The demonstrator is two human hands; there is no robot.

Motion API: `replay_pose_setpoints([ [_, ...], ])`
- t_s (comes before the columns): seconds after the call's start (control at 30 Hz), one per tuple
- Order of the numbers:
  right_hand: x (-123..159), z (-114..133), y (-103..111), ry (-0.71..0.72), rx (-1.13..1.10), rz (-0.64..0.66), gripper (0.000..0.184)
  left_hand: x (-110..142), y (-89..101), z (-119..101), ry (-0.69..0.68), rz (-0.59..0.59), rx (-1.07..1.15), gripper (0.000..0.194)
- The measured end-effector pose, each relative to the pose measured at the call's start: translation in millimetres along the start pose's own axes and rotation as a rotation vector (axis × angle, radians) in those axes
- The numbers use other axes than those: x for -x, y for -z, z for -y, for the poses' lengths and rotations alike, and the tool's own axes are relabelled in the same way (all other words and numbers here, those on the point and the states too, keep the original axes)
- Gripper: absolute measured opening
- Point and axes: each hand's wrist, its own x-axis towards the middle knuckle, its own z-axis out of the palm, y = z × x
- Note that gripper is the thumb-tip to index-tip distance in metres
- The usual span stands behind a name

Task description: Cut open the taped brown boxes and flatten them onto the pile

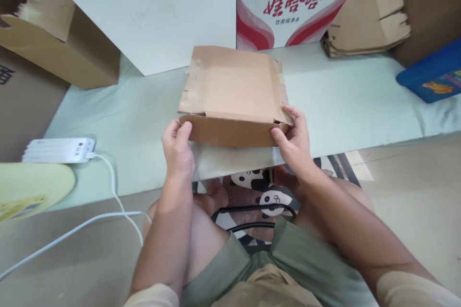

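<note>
A small brown cardboard box (232, 91) with its top flap folded down rests at the near edge of a pale green covered surface (144, 115). My left hand (177, 146) grips the box's near left corner, fingers curled over the edge. At the near right corner, my right hand (293, 139) pinches the box with thumb on the front wall and fingers on the flap. Both hands are closed on the box.
A white power bank (59, 150) with a white cable (108, 192) lies at left. Behind stand a large white box (151, 9), a red-and-white printed carton (291, 5) and brown cartons (54, 33). Folded cardboard (367, 24) and a blue item (432, 74) sit at right.
</note>
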Motion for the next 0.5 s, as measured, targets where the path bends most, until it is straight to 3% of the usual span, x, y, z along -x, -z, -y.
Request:
replay_pose_setpoints([
  [0.13,-3.2,-2.2,1.5,0.069,-0.064,-0.073,0.048,5.1,-7.4,-21.0,0.012,-0.038,0.179,0.026],
  [0.33,-12.5,-7.2,-1.7,-0.138,-0.365,-0.228,0.035,8.5,-5.9,-27.2,-0.041,0.028,0.262,0.02],
  [0.4,-15.3,-4.7,-0.3,-0.202,-0.468,-0.267,0.028,6.4,-4.2,-24.4,-0.025,0.037,0.231,0.019],
  [0.5,-18.2,0.7,4.7,-0.25,-0.604,-0.27,0.025,-1.6,1.2,-12.8,0.051,0.009,0.01,0.018],
])
